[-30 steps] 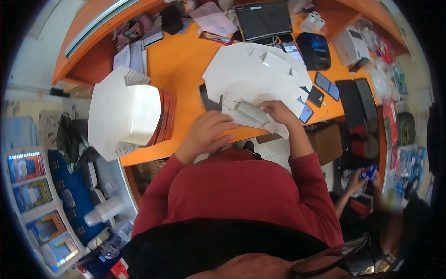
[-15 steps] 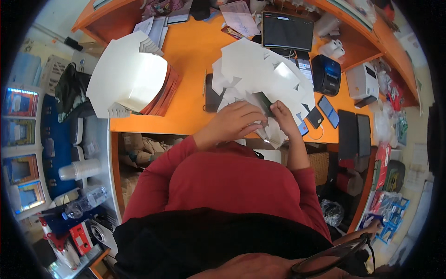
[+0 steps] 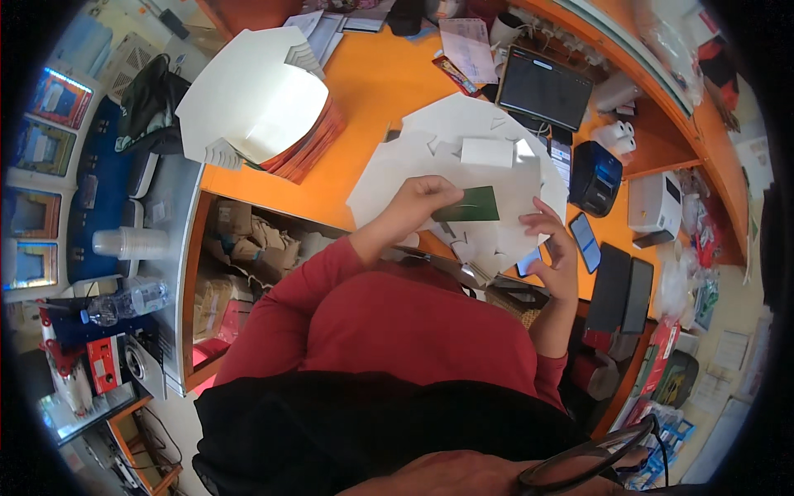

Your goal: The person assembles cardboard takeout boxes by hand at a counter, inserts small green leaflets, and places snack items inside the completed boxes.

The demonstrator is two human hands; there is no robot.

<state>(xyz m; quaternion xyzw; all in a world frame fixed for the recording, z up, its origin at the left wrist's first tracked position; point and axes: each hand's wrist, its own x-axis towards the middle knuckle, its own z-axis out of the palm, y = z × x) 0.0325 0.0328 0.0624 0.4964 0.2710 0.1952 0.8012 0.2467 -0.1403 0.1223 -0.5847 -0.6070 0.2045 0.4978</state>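
A small dark green card [image 3: 475, 205] is pinched between the thumb and fingers of my left hand [image 3: 422, 205]. It lies over a spread of white die-cut card blanks [image 3: 397, 178] at the table's front edge. To the right of the card, my right hand [image 3: 556, 252] is open, fingers curved and apart, holding nothing. A small white card block [image 3: 487, 152] rests on the blanks just beyond the green card. On the left stands a stack of folded card blanks [image 3: 256, 116], white inside with red edges.
An orange desk [image 3: 385, 74] carries a tablet [image 3: 544, 87], a black printer [image 3: 595, 178], a phone [image 3: 585, 242] and a white device [image 3: 656, 204] on the right. Open shelving below the desk holds crumpled brown paper [image 3: 252, 244]. A water bottle [image 3: 124, 302] lies far left.
The green card, earlier between both hands, is now in my left hand alone. My right hand has let go and drawn away to the right. The view has tilted.
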